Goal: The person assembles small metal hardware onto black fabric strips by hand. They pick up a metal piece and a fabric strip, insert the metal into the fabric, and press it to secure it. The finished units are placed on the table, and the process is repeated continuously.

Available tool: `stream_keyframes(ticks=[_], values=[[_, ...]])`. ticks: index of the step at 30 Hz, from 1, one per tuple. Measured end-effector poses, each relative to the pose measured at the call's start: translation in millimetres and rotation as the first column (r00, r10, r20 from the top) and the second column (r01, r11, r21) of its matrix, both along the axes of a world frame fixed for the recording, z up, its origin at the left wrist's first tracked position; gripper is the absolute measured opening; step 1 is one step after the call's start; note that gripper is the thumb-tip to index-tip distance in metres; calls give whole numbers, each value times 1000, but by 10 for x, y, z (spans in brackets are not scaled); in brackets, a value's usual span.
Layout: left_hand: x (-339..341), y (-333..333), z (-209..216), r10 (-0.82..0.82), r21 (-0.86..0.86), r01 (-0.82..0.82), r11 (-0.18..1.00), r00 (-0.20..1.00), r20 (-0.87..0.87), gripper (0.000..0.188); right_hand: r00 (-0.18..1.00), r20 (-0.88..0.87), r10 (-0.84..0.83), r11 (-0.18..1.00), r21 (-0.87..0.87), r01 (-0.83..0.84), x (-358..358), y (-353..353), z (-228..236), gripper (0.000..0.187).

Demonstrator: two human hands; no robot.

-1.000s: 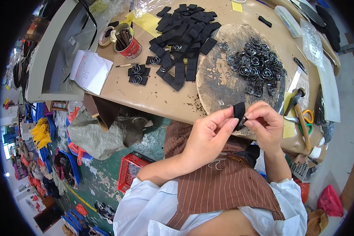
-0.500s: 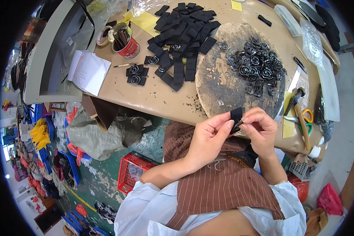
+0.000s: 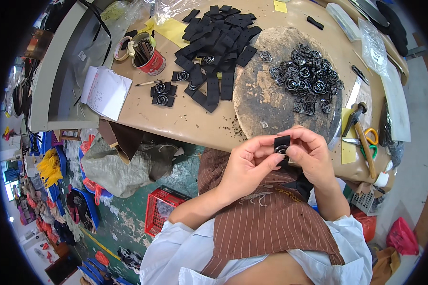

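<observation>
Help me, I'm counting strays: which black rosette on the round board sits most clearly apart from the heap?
The lone rosette toward the upper left of the round board; a bare strip separates it from the heap, whose rosettes crowd together.

Flat black strip [image 3: 282,140], held aloft, upper end exposed, shiny black coiled rosette [image 3: 281,149] against its face, partly hidden

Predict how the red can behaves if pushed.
The red can might tip, since the sticks poke above its top. Its round shape suggests it could roll once knocked over. The sticks look loose, so they'd probably spill.
</observation>
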State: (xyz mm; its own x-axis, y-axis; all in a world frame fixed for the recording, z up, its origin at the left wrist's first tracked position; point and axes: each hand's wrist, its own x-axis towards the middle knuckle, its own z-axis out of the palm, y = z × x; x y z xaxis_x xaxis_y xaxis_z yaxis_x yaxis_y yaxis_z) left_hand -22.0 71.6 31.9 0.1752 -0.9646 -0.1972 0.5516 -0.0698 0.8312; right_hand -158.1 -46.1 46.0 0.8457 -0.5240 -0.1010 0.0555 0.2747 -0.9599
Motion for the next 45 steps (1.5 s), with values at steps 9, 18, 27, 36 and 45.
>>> stream_keyframes(ticks=[9, 18, 27, 36, 45], values=[[-13, -115, 16, 171, 10, -174, 985, 950, -262, 29, 990, 44, -137, 971, -193, 143, 52, 56, -126, 17], [55, -120, 32, 269, 0, -298, 955, 864, 425, 22, 934, -60, -352, 933, -108, 344, 69, 163, 26, 15], [72, -50, -25, 367, -281, -249, 927, 760, 536, 18, 951, 129, -279, 774, -556, 303, 38, 222, 51, 13], [305, 23, 140, 294, -426, 88, 901, 599, 745, 16, 976, 103, -193, 711, -670, 211, 58, 107, 249, 28], [137, 125, 15, 168, -51, -164, 985, 983, 73, 23, 983, 169, -73, 728, -665, 168, 133, 173, 112, 17]])
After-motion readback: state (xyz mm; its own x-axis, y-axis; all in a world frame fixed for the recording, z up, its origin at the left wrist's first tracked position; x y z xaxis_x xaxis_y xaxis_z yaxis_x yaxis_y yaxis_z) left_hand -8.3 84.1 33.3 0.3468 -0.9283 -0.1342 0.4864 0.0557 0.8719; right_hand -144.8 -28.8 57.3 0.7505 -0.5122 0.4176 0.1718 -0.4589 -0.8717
